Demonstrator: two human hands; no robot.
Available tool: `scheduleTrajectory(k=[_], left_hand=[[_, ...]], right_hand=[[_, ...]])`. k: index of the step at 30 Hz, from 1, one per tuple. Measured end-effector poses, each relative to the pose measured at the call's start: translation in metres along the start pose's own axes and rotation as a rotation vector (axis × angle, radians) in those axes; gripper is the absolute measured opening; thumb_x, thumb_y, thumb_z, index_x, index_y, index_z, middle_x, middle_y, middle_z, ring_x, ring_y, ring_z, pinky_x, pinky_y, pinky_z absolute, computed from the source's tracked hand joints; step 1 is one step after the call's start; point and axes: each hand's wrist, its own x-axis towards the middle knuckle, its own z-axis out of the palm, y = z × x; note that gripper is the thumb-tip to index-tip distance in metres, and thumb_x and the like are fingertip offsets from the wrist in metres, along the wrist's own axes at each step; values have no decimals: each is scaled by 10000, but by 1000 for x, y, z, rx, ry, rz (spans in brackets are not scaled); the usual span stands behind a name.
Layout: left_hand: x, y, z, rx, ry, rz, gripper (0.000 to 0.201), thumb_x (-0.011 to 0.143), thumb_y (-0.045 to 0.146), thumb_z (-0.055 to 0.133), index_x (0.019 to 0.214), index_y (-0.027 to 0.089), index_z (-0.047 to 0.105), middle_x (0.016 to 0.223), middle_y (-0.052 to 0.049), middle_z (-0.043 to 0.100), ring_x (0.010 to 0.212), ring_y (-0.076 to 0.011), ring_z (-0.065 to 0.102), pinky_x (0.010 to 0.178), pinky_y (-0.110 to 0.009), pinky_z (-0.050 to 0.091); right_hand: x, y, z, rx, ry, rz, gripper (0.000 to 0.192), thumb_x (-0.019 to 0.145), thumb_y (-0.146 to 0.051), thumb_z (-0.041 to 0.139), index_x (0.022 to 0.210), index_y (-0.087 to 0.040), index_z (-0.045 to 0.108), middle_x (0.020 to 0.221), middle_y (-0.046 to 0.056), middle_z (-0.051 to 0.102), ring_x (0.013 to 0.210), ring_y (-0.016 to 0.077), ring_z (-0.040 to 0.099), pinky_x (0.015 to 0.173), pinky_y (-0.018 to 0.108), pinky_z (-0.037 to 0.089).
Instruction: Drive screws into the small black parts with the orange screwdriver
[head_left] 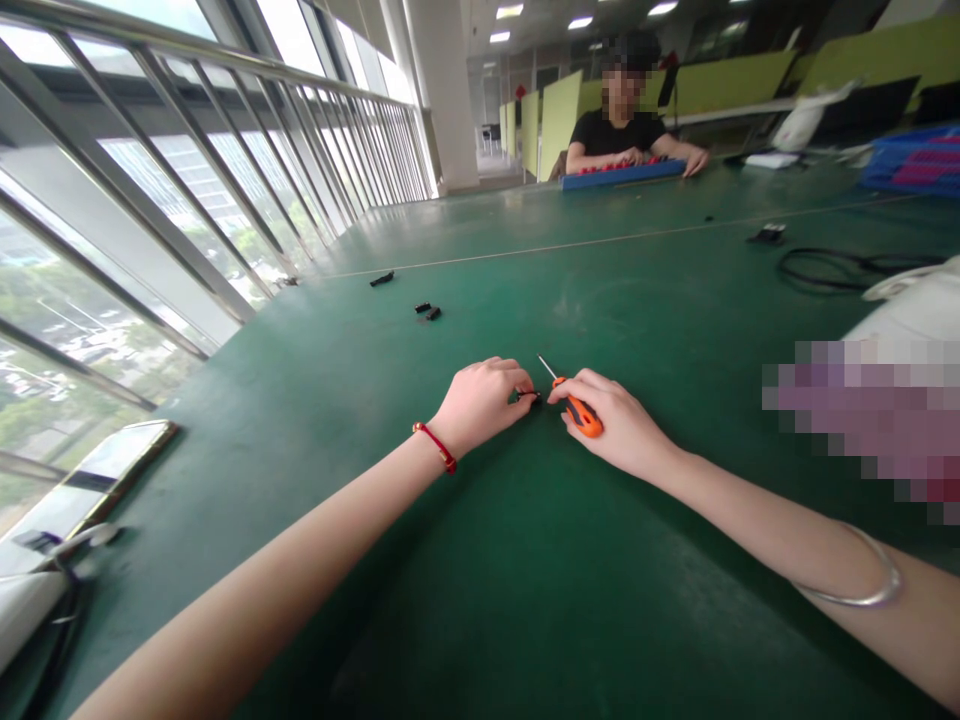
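Observation:
My right hand [611, 415] is closed around the orange and black handle of a screwdriver [583, 412]. Its thin metal shaft points up and to the left, clear of the table's other items. Just left of it, my left hand [484, 400] pinches a small black part [531, 396] between thumb and fingertips, low over the green table [465, 600]. Most of that part is hidden by the fingers, so its exact kind cannot be made out. A red cord bracelet circles my left wrist.
Small black pieces [429, 312] and another black piece [382, 279] lie farther back on the left. A phone [90, 485] and cable sit at the left edge by a railing. Across the table, a person [619, 130] handles a blue tray [630, 175]. A black cable [840, 262] lies right.

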Motion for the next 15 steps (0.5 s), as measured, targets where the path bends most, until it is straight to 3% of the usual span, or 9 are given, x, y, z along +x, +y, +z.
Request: scheduleTrajectory(k=[9,15], left_hand=[[-4,-5,10,2,62,36,155,842,250,510,850,180,648,863,-31,673,807,-170,611,673,-263,438],[-8,-11,18,24,102,116,183,874,251,471,879,164,632,867,-41,661,786,-161,606,692,-267,436]], right_hand=[[1,-1,0,31,45,9,146,831,-232,537,961,-217,603,904,45,594,781,174,576,746,304,447],[18,-5,2,-43,46,-13,193,837,-255,554,1021,-229,607,986,43,615,800,176,592,713,282,437]])
